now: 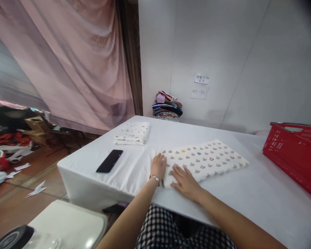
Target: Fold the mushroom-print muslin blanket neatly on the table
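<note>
A cream cloth [209, 155] printed with small grey and coloured shapes lies folded into a long strip on the white-covered table [134, 162]. My left hand [158, 166] rests at the cloth's left end, fingers stretched out along that edge; a bracelet circles the wrist. Pressed flat on the cloth's near left part is my right hand [186, 181], its fingers spread. Both palms face down, and neither hand grips the fabric. Farther back on the left sits another folded white cloth [133, 133] with a small dark print.
A black phone [109, 161] lies left of my hands. On the right stands a red plastic basket [295, 152]. Against the wall is a stack of folded clothes [167, 106], near paper notes [199, 91]. A white stool [67, 221] is at lower left, beside a pink curtain [93, 62] farther back.
</note>
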Motion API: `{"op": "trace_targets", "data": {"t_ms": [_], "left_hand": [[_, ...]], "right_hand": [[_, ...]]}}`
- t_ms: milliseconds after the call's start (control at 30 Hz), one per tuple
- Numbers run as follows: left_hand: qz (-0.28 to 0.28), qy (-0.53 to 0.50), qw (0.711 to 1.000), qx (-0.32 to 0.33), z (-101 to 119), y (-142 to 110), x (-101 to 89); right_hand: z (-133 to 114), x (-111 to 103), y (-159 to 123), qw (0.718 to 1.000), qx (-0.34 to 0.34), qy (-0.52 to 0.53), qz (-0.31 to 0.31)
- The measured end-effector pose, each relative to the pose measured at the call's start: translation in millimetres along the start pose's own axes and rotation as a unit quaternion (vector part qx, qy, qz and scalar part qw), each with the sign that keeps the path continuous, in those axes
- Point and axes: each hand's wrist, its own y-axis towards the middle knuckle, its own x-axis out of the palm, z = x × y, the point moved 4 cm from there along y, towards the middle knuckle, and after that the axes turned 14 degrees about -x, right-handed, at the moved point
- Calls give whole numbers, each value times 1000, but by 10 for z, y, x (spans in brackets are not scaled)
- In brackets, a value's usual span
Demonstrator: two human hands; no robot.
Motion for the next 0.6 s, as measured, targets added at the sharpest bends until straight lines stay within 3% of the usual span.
{"op": "trace_targets", "data": {"t_ms": [167, 333, 600], "left_hand": [[-18, 74, 994, -84, 17, 324, -15], [-53, 122, 984, -116, 71, 560, 66], [-68, 152, 973, -158, 6, 692, 124]], "right_hand": [[-22, 154, -9, 999, -27, -34, 8], [-26, 128, -20, 999, -25, -41, 7], [-38, 117, -21, 999, -27, -34, 12]]}}
